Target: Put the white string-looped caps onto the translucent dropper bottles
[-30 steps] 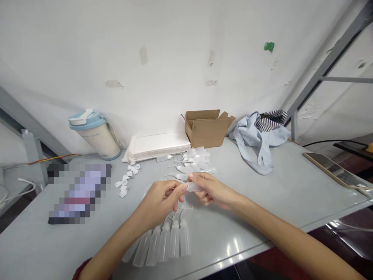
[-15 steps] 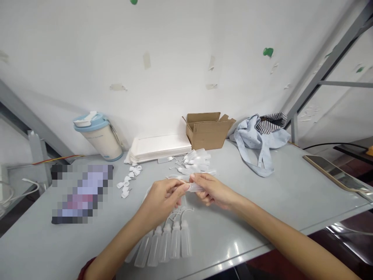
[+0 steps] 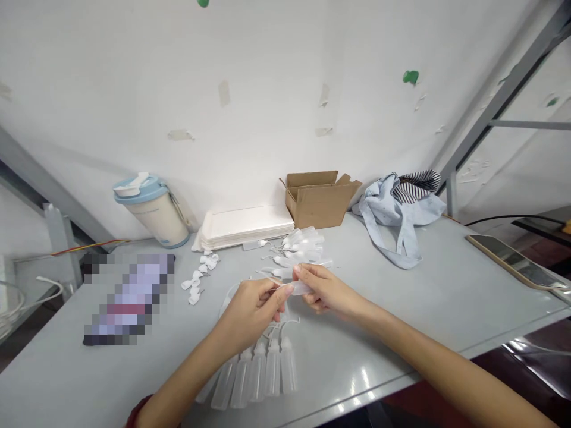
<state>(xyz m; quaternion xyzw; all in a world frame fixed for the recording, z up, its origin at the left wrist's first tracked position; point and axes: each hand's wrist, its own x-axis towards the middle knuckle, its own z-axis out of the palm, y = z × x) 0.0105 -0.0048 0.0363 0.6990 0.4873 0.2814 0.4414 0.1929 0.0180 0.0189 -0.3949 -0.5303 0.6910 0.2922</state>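
Between both hands, above the middle of the table, lies a small translucent plastic squeeze bottle point(image 3: 302, 289), roughly level. My right hand point(image 3: 323, 287) is closed around its body. The thumb and fingers of my left hand point(image 3: 263, 300) pinch its other end, so the neck and tip are hidden. Below the left hand several similar bottles point(image 3: 257, 374) lie side by side in a row, thin white strips at their tops. Just beyond the hands is a loose pile of more bottles point(image 3: 307, 241). Small white caps point(image 3: 195, 284) are scattered to the left.
An open cardboard box point(image 3: 317, 205) and a stack of white flat packs point(image 3: 250, 226) stand against the wall. A blue-lidded tumbler point(image 3: 156, 211) and a blurred-out object point(image 3: 134, 300) are on the left. To the right are a pale blue cloth bag point(image 3: 397, 217) and a phone point(image 3: 513, 261).
The hands keep nearly the same grip on the bottle, with only a slight shift of the fingers. The whole view has moved a little.
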